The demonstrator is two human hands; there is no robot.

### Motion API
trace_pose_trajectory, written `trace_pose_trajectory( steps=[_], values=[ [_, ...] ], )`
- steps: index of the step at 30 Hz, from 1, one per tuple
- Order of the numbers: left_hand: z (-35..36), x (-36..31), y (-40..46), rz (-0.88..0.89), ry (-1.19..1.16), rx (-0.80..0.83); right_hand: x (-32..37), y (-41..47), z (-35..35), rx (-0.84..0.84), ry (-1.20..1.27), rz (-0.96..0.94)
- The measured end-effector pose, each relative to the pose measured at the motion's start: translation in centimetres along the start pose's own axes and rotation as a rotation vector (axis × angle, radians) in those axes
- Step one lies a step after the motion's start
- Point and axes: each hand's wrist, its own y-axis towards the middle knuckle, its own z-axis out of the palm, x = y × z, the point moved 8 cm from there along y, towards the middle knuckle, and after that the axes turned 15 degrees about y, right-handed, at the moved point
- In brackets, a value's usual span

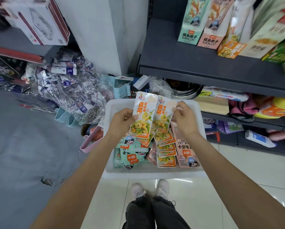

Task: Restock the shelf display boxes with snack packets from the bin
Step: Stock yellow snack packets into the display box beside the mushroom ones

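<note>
Left hand (pixel 122 120) grip pinches one orange snack packet (pixel 142 114), right hand (pixel 184 119) grip pinches another (pixel 163 115), both above the white bin (pixel 155 173). Square them together, then lift to the orange display box (pixel 230 49) on the shelf (pixel 204 70).

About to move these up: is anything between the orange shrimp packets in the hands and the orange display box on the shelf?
Nothing visible blocks the way. The left hand and right hand hold orange packets above the white bin. The orange display box stands up and to the right on the dark shelf, with open air between.
</note>
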Motion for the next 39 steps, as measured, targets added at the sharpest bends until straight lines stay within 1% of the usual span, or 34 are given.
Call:
trace_pose_trajectory(
  steps=[4,6,12,15,20,22,25,28,31,35,39],
  values=[
    [0.7,-4.9,-0.5,0.125,-0.009,0.058,3.3,-1.0,-2.2,-0.004,0.180,0.009],
    [1.1,-8.0,-0.5,0.190,0.023,0.057,5.2,-1.1,-3.9,-0.013,0.255,0.002],
    [3.4,-17.1,-0.3,0.349,0.133,-0.022,9.4,-0.6,-10.4,-0.057,0.405,-0.034],
    [5.8,-21.2,0.6,0.363,0.164,-0.061,11.2,0.2,-14.4,-0.054,0.480,-0.100],
    [11.8,-28.6,2.1,0.440,0.252,-0.051,12.9,3.8,-22.5,-0.073,0.426,-0.247],
    [14.2,-31.2,3.1,0.447,0.263,-0.035,13.1,5.8,-25.4,-0.020,0.443,-0.253],
    [17.3,-35.1,4.6,0.465,0.230,-0.042,13.4,8.6,-29.1,0.071,0.391,-0.287],
    [19.5,-38.8,5.6,0.496,0.251,-0.073,13.6,11.4,-32.1,0.085,0.343,-0.323],
    [20.0,-40.3,7.3,0.442,0.204,-0.133,14.5,14.1,-34.4,0.080,0.252,-0.394],
    [18.4,-41.4,10.4,0.382,0.184,-0.256,15.3,17.9,-36.2,0.046,0.085,-0.430],
    [16.3,-42.6,14.2,0.347,0.157,-0.376,16.7,21.3,-35.5,0.039,-0.172,-0.517]
  ],
)
